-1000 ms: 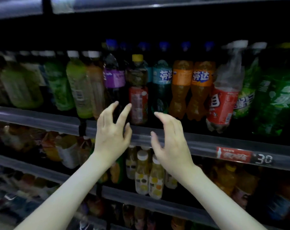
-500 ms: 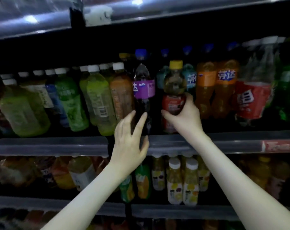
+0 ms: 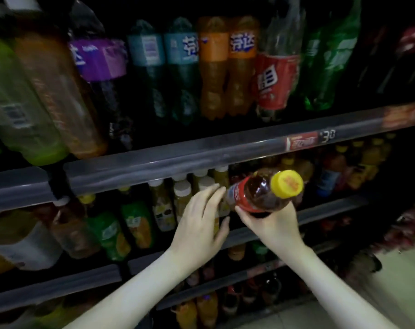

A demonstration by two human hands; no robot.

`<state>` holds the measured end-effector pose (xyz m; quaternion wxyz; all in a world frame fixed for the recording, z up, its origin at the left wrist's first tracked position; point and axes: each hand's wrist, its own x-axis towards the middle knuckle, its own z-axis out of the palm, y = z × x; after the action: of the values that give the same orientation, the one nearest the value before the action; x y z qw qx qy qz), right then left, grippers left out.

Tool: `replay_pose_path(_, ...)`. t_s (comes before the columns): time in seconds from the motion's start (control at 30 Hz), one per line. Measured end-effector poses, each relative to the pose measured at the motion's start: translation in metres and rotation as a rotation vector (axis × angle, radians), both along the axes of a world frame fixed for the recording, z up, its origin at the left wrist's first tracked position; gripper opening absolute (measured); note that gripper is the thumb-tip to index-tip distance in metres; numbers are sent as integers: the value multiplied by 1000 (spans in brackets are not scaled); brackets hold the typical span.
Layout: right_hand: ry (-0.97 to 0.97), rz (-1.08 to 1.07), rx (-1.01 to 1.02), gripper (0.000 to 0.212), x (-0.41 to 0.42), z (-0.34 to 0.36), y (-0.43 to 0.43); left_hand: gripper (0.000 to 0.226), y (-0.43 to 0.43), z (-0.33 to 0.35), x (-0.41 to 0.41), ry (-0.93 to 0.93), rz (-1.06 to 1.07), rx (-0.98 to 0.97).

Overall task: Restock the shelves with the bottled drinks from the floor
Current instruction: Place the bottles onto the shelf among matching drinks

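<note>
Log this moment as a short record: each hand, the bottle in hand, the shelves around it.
right hand: grips the yellow-capped bottle from below
left hand: open, fingers straight, tips beside the bottle's label; contact unclear
bottle: dark drink, red label, tilted, cap toward the camera
place: in front of the shelf below the price rail
above: orange soda bottles standing upright

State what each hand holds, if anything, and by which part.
The right hand grips the yellow-capped bottle from below, around its body at the red label. The left hand holds nothing.
</note>
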<state>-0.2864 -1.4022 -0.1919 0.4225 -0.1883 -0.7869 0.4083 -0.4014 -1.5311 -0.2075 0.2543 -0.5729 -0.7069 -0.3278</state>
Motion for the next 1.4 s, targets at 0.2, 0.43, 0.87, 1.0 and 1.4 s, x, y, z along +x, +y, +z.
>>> replay_pose_path(0.2,-141,-53,-320,74,3,-66,45,77,26,-60,-29,341,446,-390)
replay_pose_path(0.43,-229,27,-333,78,-34,-94,89,87,45,-75,-41,439,586,-404)
replay_pose_path(0.87,-528,90,-326,99,-79,-98,121,95,59,-75,-39,443,651,-353)
replay_pose_path(1.0,-597,179,-290,96,-79,-97,117,88,57,-72,-36,418,635,-351)
replay_pose_path(1.4,-332,47,485,59,-47,-20,44,38,-2,49,-21,441,236,-56)
